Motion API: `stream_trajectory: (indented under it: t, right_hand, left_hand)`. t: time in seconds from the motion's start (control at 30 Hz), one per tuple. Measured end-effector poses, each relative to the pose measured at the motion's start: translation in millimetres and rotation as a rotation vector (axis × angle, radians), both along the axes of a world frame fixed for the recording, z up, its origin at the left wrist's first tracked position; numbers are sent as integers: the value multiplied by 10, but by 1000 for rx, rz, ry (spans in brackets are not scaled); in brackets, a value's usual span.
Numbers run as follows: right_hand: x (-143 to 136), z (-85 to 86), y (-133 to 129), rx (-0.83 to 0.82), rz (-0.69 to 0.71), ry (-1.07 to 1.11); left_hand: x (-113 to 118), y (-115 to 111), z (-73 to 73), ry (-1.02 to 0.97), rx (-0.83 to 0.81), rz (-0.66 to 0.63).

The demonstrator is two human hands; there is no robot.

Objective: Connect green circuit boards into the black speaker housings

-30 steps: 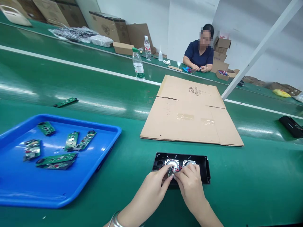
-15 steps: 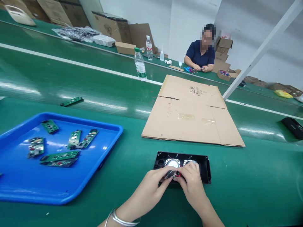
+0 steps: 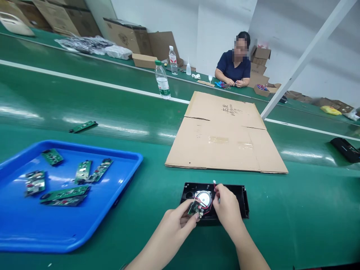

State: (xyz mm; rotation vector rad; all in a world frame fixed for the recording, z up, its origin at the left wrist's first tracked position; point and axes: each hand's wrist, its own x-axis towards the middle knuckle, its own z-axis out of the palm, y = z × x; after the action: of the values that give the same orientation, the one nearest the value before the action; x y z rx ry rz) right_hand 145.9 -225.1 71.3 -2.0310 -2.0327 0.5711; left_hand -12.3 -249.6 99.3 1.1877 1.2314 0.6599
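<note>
A black plastic speaker housing (image 3: 242, 200) lies on the green bench in front of me. Its round silver speaker (image 3: 204, 198) shows between my hands. My left hand (image 3: 182, 219) pinches a small green circuit board (image 3: 193, 207) over the housing's left part, with red and black wires looping from it. Over the housing's right part, my right hand (image 3: 227, 204) is closed on a thin wire, whose small white connector (image 3: 214, 182) sticks up above the fingertips. That hand hides whatever lies beneath it.
A blue tray (image 3: 128, 155) with several circuit boards stands at the left, and another board (image 3: 83, 126) lies behind it. Flattened cardboard (image 3: 225, 127) lies beyond the housing. A bottle (image 3: 163, 82) stands farther back. A co-worker (image 3: 233, 69) sits across the bench.
My hands have moved apart. The right hand has shifted up and right with the wire, and its white connector now shows. The left hand still holds the board, now more visible.
</note>
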Motion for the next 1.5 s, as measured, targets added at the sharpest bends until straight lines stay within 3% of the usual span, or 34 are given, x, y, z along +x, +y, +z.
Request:
stream_trajectory:
  t: [0.13,0.23,0.47,0.6,0.9,1.03,1.2,1.3,1.5]
  right_hand:
    - [194,6,-109,168,24,505]
    - [290,0,-222,242,143,620]
    - [199,-94,-286,426,303,397]
    - [150,-143,-266,507,331,253]
    - [113,-130,-265,510,336,147]
    - [89,-158,-261,558,354,48]
    - [140,-171,-268,537,242,211]
    - [166,-151,-254,441,269,250]
    - [176,-158,-227,394,266,261]
  left_hand:
    - [48,21,-28,-75,-40,69]
    - [124,30,-80,-88,13,108]
    - [248,23,-185,110,277,88]
    - [238,18,-182,131,307,66]
    - [236,-14,-234,192,373,32]
    - [231,-4,-177,250,419,-4]
    - [175,59,-44,183,361,-90]
    - [144,75,-35,157,342,-157]
    - [156,65,-83,116,342,-94]
